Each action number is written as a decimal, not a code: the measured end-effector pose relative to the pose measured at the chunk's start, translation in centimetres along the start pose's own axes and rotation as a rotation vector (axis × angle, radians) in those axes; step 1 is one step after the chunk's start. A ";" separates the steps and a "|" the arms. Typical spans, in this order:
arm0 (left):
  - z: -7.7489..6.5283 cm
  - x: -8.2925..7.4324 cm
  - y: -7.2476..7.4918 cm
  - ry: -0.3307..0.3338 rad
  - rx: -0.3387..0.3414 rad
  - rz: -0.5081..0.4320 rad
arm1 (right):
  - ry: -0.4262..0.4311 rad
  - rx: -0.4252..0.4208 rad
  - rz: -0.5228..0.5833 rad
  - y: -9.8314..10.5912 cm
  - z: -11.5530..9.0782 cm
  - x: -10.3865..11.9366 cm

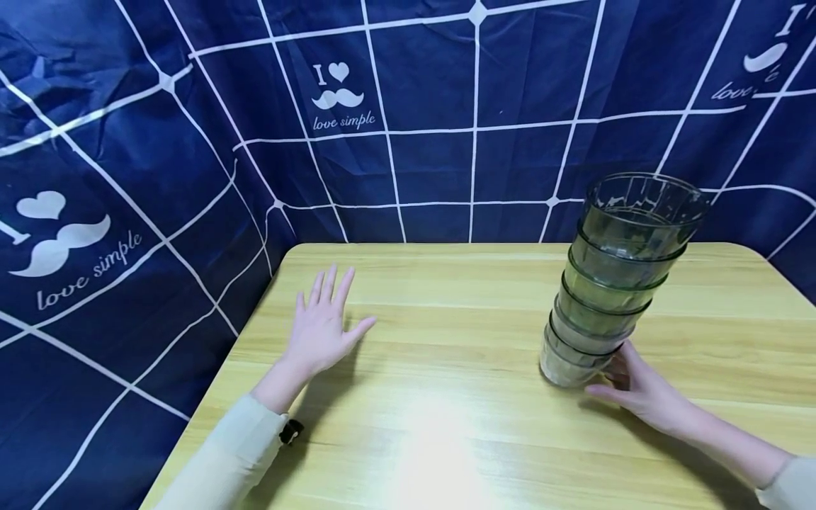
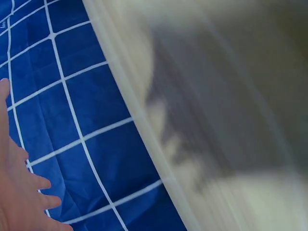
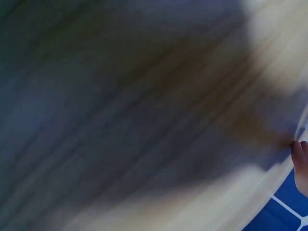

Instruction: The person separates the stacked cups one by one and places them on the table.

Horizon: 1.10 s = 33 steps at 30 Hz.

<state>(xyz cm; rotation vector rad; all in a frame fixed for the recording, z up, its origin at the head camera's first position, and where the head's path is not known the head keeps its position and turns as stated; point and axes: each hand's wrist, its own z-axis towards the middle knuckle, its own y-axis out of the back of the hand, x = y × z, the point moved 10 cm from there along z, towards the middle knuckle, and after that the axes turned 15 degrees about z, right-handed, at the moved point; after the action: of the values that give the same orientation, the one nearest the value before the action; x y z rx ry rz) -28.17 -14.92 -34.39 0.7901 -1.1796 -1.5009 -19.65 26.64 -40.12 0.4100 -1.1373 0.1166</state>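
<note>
On the right half of the wooden table stands a tall stack of several nested glass cups (image 1: 612, 283), smoky green above and clearer below. My right hand (image 1: 644, 393) is at the right side of the lowest cup, its fingers partly behind the glass and its thumb extended in front near the base. Only fingertips of that hand (image 3: 299, 163) show at the edge of the right wrist view. Well away from the stack, my left hand (image 1: 324, 331) is held over the table's left side, fingers straight and spread, holding nothing.
The light wooden table (image 1: 433, 333) has rounded back corners and a bright reflection near the front. Dark blue cloth (image 1: 433, 170) with white lines hangs behind it and along the left. A dark band (image 1: 290, 431) sits at the left cuff.
</note>
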 end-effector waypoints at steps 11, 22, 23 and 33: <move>3.3 -5.3 2.9 -0.058 -0.090 -0.275 | -0.070 -0.064 -0.095 -0.5 0.0 -1.2; 7.0 -12.0 7.2 -0.199 -0.218 -0.489 | -0.077 -0.075 -0.086 -0.4 0.0 -1.6; 7.4 -12.6 7.6 -0.213 -0.232 -0.509 | -0.076 -0.074 -0.088 -0.4 0.0 -1.6; 9.4 -18.5 12.4 -0.368 -0.230 -0.833 | -0.064 -0.078 -0.100 -0.5 0.0 -1.6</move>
<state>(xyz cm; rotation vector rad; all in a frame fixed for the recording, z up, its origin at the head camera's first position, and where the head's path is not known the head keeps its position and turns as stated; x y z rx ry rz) -28.03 5.52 -21.49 0.9235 -0.9371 -2.5047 -20.20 26.40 -41.69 0.4025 -1.1782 -0.0288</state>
